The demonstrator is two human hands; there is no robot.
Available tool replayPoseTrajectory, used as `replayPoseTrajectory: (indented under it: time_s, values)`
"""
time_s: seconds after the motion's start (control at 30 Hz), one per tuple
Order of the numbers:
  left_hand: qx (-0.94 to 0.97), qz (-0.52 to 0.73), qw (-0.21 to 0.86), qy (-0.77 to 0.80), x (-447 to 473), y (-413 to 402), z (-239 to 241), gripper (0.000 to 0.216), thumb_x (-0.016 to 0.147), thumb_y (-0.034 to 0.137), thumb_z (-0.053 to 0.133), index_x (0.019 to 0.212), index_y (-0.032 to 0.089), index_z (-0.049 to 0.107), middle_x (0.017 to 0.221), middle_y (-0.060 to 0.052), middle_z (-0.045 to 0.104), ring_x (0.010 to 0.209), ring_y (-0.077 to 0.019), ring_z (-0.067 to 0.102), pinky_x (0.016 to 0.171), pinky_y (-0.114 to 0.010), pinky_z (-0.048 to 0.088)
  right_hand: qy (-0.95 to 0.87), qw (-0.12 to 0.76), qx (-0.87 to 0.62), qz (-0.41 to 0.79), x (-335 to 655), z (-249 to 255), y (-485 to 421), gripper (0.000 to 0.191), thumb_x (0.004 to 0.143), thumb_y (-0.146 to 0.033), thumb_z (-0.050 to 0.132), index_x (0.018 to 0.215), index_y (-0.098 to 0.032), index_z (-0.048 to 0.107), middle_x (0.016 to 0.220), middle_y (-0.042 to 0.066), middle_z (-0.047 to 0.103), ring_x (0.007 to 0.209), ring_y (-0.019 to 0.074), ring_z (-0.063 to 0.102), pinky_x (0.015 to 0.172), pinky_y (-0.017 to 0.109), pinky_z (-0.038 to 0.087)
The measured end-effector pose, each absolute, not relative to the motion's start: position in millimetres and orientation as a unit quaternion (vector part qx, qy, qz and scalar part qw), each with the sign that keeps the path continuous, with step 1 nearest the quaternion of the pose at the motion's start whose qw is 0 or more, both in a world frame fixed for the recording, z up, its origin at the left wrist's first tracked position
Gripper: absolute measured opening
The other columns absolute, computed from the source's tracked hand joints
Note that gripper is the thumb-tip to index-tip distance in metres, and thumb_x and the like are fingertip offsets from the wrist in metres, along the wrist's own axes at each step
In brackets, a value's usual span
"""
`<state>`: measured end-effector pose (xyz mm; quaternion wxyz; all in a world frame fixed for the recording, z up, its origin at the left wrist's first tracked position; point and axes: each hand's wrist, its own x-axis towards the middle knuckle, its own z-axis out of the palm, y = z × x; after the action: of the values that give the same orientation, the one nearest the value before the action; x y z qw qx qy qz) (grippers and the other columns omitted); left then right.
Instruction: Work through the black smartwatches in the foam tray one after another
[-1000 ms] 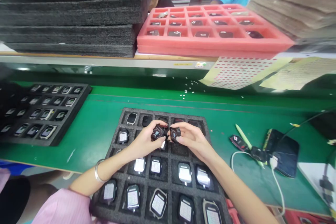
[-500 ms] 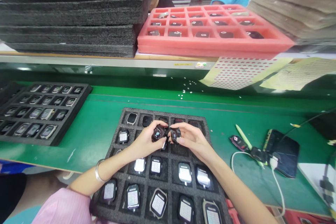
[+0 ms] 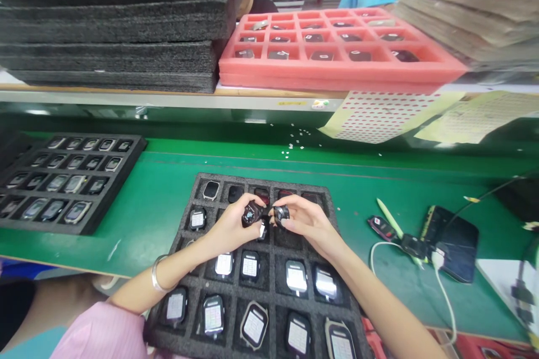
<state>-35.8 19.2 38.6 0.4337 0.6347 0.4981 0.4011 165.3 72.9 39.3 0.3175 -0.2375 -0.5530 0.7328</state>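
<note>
My left hand is closed on a black smartwatch whose screen shows a small blue and white picture. In my right hand, the thumb and fingers pinch a second black watch, its face turned partly aside. The two watches are close together, and fingers hide where they might touch. Both hands are above the upper middle of a dark foam tray. Its compartments hold several square watches, many with lit white screens, such as a black-cased watch just below my hands.
On the left lies another foam tray of watches. A black phone-like device, white cable, green pen and small dark watch-like piece lie right. A pink tray and stacked black foam occupy the shelf.
The watch in my right hand has turned, so its face shows less. The left-hand watch has shifted very slightly left and tilted. The trays have stayed in place.
</note>
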Motion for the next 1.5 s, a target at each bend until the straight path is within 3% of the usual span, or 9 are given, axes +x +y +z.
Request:
replayPoseTrajectory:
  time_s: [0.27, 0.43, 0.9, 1.0, 1.13, 1.5]
  values:
    - [0.636, 0.400, 0.437, 0.495, -36, 19, 40, 0.033, 0.074, 0.008, 0.054, 0.105, 0.018, 0.050, 0.096, -0.002, 0.058, 0.085, -0.0156, 0.054, 0.078, -0.024, 0.041, -0.559, 0.311, -0.246, 0.728, 166, 40, 72, 0.029, 0.078, -0.024, 0.073, 0.105, -0.020, 0.063, 0.099, 0.007, 0.067, 0.089, 0.0202, 0.065, 0.088, 0.037, 0.050]
    - [0.633, 0.427, 0.431, 0.480, -36, 19, 42, 0.034, 0.076, 0.010, 0.054, 0.109, 0.019, 0.050, 0.105, -0.004, 0.057, 0.095, -0.0171, 0.054, 0.085, -0.025, 0.041, -0.558, 0.319, -0.237, 0.729, 166, 41, 73, 0.030, 0.079, -0.025, 0.072, 0.107, -0.019, 0.063, 0.096, 0.007, 0.067, 0.087, 0.0204, 0.066, 0.086, 0.037, 0.051]
    - [0.624, 0.425, 0.431, 0.495, -38, 19, 42, 0.033, 0.075, 0.008, 0.054, 0.106, 0.019, 0.053, 0.100, -0.003, 0.059, 0.090, -0.0174, 0.056, 0.083, -0.029, 0.043, -0.550, 0.302, -0.232, 0.743, 168, 43, 72, 0.027, 0.080, -0.020, 0.070, 0.106, -0.021, 0.064, 0.097, 0.006, 0.069, 0.087, 0.0188, 0.066, 0.086, 0.033, 0.049]
    - [0.589, 0.443, 0.481, 0.476, -38, 19, 38, 0.037, 0.078, 0.013, 0.058, 0.114, 0.020, 0.050, 0.109, -0.005, 0.057, 0.094, -0.0183, 0.055, 0.080, -0.028, 0.045, -0.544, 0.298, -0.249, 0.744, 167, 44, 71, 0.030, 0.082, -0.024, 0.068, 0.112, -0.021, 0.063, 0.105, 0.008, 0.068, 0.097, 0.0227, 0.065, 0.092, 0.038, 0.047]
    - [0.491, 0.466, 0.600, 0.427, -38, 22, 32, 0.054, 0.077, 0.018, 0.062, 0.127, 0.021, 0.042, 0.108, -0.007, 0.055, 0.081, -0.0167, 0.057, 0.063, -0.026, 0.049, -0.491, 0.291, -0.269, 0.776, 165, 46, 71, 0.039, 0.087, -0.026, 0.062, 0.125, -0.022, 0.056, 0.112, 0.009, 0.067, 0.107, 0.0250, 0.062, 0.098, 0.044, 0.043]
    - [0.381, 0.497, 0.670, 0.399, -37, 24, 35, 0.043, 0.080, 0.017, 0.052, 0.123, 0.020, 0.050, 0.114, -0.009, 0.058, 0.089, -0.0193, 0.061, 0.072, -0.032, 0.055, -0.424, 0.343, -0.307, 0.780, 162, 43, 71, 0.045, 0.081, -0.022, 0.065, 0.126, -0.022, 0.055, 0.105, 0.008, 0.070, 0.098, 0.0258, 0.066, 0.093, 0.046, 0.049]
